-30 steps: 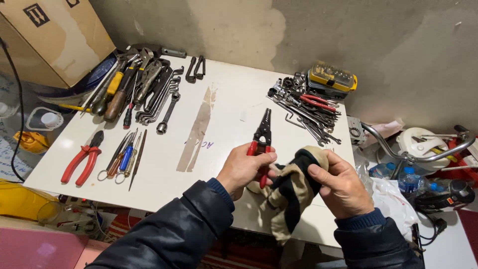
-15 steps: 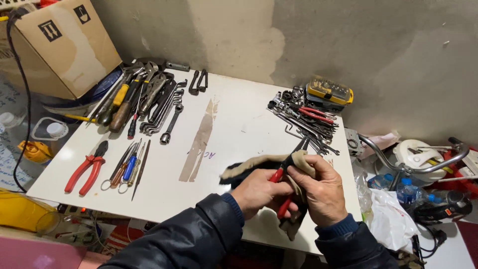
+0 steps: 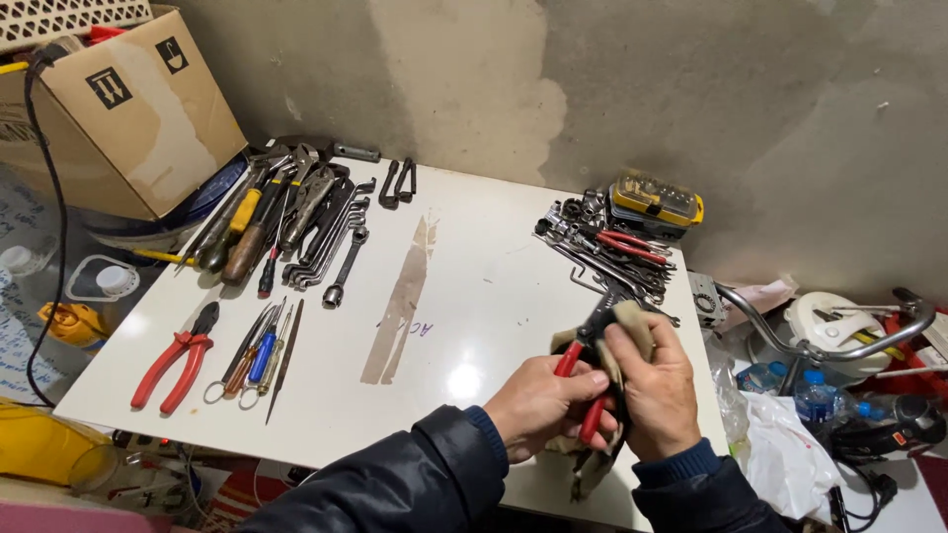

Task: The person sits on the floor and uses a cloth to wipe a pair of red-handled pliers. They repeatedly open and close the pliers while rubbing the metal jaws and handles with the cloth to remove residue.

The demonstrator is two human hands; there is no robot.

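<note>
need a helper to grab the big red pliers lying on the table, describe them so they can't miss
On the white table, go to the near left corner, below the pile of wrenches. The red-handled pliers lie alone, left of a few thin screwdrivers. Thick red grips and a black head set them apart.

One camera sits on the person's head. It looks down and forward over the white worktop toward the wall, close above both hands at the bottom.

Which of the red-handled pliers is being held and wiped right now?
The red-handled pliers at the table's near right edge, gripped by the left hand while the right hand rubs them with a rag.
</note>
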